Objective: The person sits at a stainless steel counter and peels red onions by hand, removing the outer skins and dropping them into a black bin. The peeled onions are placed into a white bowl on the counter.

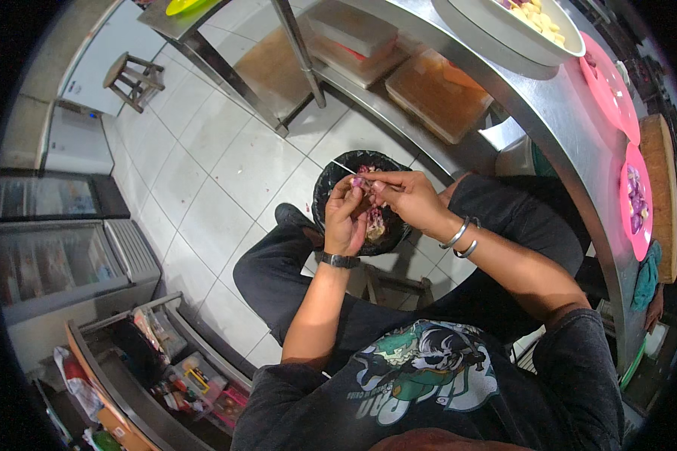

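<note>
Over a bin lined with a black plastic bag (322, 197), my two hands meet around a small purple shallot (356, 182). The fingers and thumb of my left hand (345, 217) hold the shallot. My right hand (409, 197) pinches at its side; whether a small blade is between those fingers cannot be told. Purple and pale skins (376, 225) lie inside the bin, below my hands. To the right, a pink plate (632, 155) on the steel table holds peeled shallots (636, 200).
The steel table (564, 107) curves along my right, bearing a white tray (570, 39) of peeled garlic, another pink plate (609, 84) and a round wooden board (663, 197). Lidded containers (440, 96) sit on its lower shelf. A wooden stool (130, 79) stands at the upper left.
</note>
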Tool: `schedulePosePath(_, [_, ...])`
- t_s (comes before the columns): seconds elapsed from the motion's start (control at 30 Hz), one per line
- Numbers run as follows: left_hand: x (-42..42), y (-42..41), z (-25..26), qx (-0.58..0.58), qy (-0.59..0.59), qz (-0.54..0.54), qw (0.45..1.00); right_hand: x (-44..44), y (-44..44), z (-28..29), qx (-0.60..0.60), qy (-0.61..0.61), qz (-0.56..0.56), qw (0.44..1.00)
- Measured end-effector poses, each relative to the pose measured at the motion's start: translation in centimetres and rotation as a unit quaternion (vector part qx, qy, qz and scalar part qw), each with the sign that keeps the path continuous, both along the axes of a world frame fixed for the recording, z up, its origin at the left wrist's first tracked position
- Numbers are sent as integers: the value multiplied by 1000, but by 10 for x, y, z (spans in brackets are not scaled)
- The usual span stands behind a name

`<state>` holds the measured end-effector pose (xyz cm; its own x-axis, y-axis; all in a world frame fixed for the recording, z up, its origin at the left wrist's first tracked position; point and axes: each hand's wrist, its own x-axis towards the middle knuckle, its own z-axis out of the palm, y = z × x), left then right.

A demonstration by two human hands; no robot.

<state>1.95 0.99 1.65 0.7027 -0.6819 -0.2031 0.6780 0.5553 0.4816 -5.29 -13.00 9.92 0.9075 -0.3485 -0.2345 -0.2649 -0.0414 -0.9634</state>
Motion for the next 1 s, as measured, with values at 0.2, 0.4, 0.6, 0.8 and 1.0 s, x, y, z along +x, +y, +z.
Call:
schedulePosePath(0.2, [0, -4, -10, -29, -17, -13, 999, 1, -6, -8, -31, 18, -29, 999])
schedulePosePath(0.4, [6, -1, -14, 18, 21, -42, 999, -2, -12, -25, 47, 20, -40, 998])
schedulePosePath(0.6, [4, -7, -19, 49, 15, -16, 999, -2, -10, -28, 68, 25, -34, 997])
schedulePosePath(0.8, [-2, -9, -25, 73, 16, -8, 997, -6, -6, -27, 36, 21, 14, 999])
schedulePosePath(1.0, [0, -9, -35, 44, 14, -28, 999, -7, -16, -39, 37, 67, 14, 997])
